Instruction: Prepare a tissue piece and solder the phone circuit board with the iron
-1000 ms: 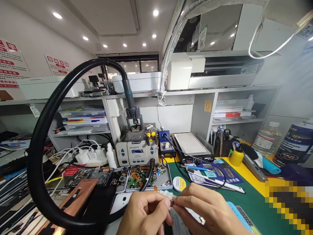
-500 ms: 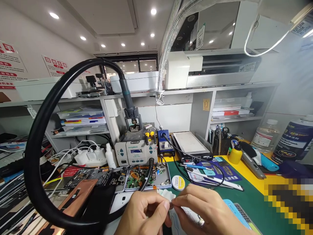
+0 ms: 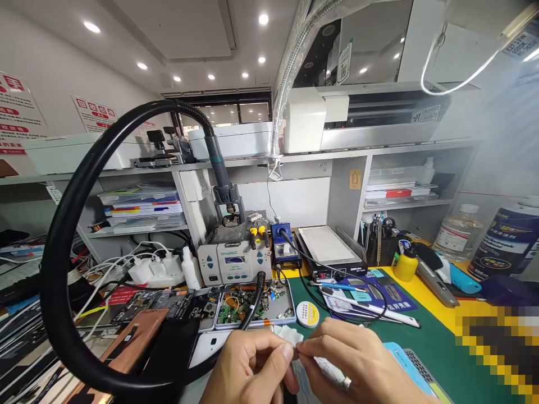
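My left hand (image 3: 256, 367) and my right hand (image 3: 351, 359) meet at the lower middle, thumbs and forefingers pinched together with the tips almost touching. Whatever sits between the fingertips is too small and too covered to name. Beneath and behind them lies a crumpled white cloth or tissue (image 3: 290, 334). Just beyond stands a round tin with a white and yellow lid (image 3: 307, 315). Left of my left hand is a white phone-like panel (image 3: 206, 345), partly under a black hose.
A thick black hose (image 3: 53, 269) loops across the left from the hot air station (image 3: 236, 261). A tray of circuit boards (image 3: 275, 321) sits ahead. Tweezer-like tools and a white pen-shaped tool (image 3: 393, 316) lie right on the green mat (image 3: 429, 331). Bottles (image 3: 457, 233) stand far right.
Both hands keep nearly the same place and pinch, with only a tiny shift of the fingers. The view has tilted very slightly.
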The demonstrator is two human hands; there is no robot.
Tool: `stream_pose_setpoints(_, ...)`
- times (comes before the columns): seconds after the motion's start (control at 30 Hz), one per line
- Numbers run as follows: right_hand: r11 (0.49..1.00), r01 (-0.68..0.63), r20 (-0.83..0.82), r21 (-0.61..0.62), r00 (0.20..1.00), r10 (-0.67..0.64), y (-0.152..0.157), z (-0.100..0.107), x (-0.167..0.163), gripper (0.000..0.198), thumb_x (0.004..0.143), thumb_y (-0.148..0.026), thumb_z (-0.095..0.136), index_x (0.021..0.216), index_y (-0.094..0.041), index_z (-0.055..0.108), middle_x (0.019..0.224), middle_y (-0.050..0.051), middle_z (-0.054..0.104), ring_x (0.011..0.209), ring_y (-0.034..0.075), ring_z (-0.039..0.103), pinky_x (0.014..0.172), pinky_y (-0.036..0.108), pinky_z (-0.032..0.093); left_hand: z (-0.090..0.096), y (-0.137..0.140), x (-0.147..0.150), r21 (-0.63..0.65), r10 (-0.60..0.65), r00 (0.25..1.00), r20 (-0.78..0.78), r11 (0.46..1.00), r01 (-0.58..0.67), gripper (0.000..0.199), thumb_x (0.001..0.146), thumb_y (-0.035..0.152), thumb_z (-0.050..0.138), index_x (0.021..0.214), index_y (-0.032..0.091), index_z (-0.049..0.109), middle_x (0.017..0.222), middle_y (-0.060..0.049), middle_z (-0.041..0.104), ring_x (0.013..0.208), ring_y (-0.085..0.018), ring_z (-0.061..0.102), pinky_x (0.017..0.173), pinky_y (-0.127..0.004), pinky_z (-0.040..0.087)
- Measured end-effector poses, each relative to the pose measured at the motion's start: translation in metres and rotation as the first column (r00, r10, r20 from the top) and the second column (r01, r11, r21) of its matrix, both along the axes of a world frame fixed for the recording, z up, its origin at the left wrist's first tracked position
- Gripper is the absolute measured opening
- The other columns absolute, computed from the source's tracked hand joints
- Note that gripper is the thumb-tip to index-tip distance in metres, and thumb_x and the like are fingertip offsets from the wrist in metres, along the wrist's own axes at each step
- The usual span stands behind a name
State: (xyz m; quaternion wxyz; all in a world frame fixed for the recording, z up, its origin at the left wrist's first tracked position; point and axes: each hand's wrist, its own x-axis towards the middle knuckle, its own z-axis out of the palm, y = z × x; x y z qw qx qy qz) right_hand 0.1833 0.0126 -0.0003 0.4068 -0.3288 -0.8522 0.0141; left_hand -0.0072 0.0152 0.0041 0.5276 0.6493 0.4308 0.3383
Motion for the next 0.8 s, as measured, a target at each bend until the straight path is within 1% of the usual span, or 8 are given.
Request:
stream_pose_setpoints(0.13,1.0,-0.015,-0.028,-0.016,1.0,0.014,0.0,-0.001,0.001,0.018,0.087,-0.006,0.056,0.088,-0.017,0.071,0.067,0.004,0.069,0.055,0.015,0.062,0.05,0.024,0.049,-0.003,0.004,-0.001,-0.06,-0.027,0.998,0.065,0.998,0.031,0.055,0.085,0.063,0.054,0.066,0.012,0.065,0.049,0.0,0.053,0.041,-0.011,0.053,0.043,-0.019,0.031)
stream_pose_setpoints(0.2,1.0,-0.019,-0.043,-0.024,0.999,0.018,-0.001,-0.002,0.002,0.018,0.087,-0.006,0.056,0.088,-0.017,0.07,0.067,0.004,0.069,0.056,0.015,0.063,0.052,0.024,0.049,-0.005,0.007,-0.001,-0.081,-0.038,0.994,0.1,0.996,0.047,0.056,0.084,0.063,0.055,0.066,0.011,0.067,0.049,-0.001,0.056,0.04,-0.01,0.053,0.042,-0.019,0.029)
stream_pose_setpoints(0.33,0.999,0.004,-0.072,-0.042,0.997,-0.007,0.0,-0.002,0.002,0.02,0.085,-0.004,0.055,0.087,-0.018,0.07,0.068,0.003,0.07,0.058,0.015,0.064,0.054,0.025,0.051,-0.006,0.009,-0.002,-0.094,-0.038,0.989,0.141,0.994,0.051,0.049,0.081,0.057,0.061,0.066,0.01,0.067,0.056,-0.003,0.062,0.037,-0.007,0.051,0.041,-0.017,0.029)
stream_pose_setpoints(0.4,0.999,0.002,-0.084,-0.049,0.996,-0.006,0.001,-0.003,0.001,0.021,0.083,-0.003,0.056,0.087,-0.019,0.07,0.067,0.002,0.07,0.056,0.014,0.064,0.053,0.024,0.05,-0.005,0.009,-0.002,-0.098,-0.029,0.987,0.156,0.994,0.045,0.047,0.08,0.055,0.063,0.066,0.01,0.067,0.057,-0.003,0.063,0.038,-0.006,0.052,0.041,-0.016,0.029)
stream_pose_setpoints(0.5,0.999,0.003,-0.11,-0.053,0.994,-0.009,-0.001,-0.003,0.0,0.019,0.084,-0.005,0.058,0.089,-0.02,0.07,0.069,0.002,0.071,0.058,0.015,0.066,0.054,0.024,0.051,-0.004,0.007,-0.002,-0.099,-0.002,0.985,0.171,0.995,0.019,0.046,0.079,0.055,0.065,0.07,0.01,0.068,0.056,-0.002,0.062,0.04,-0.008,0.055,0.041,-0.016,0.03)
stream_pose_setpoints(0.6,0.997,0.012,-0.13,-0.073,0.991,-0.021,-0.007,0.001,0.0,0.016,0.087,-0.01,0.06,0.095,-0.02,0.068,0.076,0.004,0.073,0.067,0.017,0.07,0.062,0.026,0.054,-0.004,0.006,-0.001,-0.096,0.037,0.985,0.168,0.995,-0.021,0.045,0.078,0.055,0.068,0.074,0.011,0.068,0.06,-0.002,0.064,0.04,-0.008,0.056,0.04,-0.015,0.031)
stream_pose_setpoints(0.7,0.991,0.014,-0.115,-0.136,0.993,-0.03,-0.011,0.007,0.001,0.016,0.087,-0.01,0.061,0.097,-0.021,0.067,0.081,0.003,0.074,0.072,0.017,0.071,0.067,0.025,0.054,-0.005,0.006,-0.001,-0.089,0.065,0.984,0.163,0.995,-0.051,0.045,0.077,0.056,0.068,0.073,0.011,0.067,0.06,-0.003,0.065,0.038,-0.007,0.054,0.039,-0.015,0.031)
stream_pose_setpoints(0.8,0.984,-0.003,-0.106,-0.181,0.994,-0.016,-0.01,0.01,0.001,0.014,0.088,-0.009,0.061,0.094,-0.02,0.066,0.074,0.0,0.072,0.065,0.014,0.068,0.064,0.024,0.054,-0.005,0.006,-0.001,-0.086,0.071,0.983,0.168,0.995,-0.058,0.045,0.078,0.055,0.067,0.072,0.011,0.067,0.06,-0.003,0.065,0.038,-0.007,0.053,0.039,-0.016,0.031)
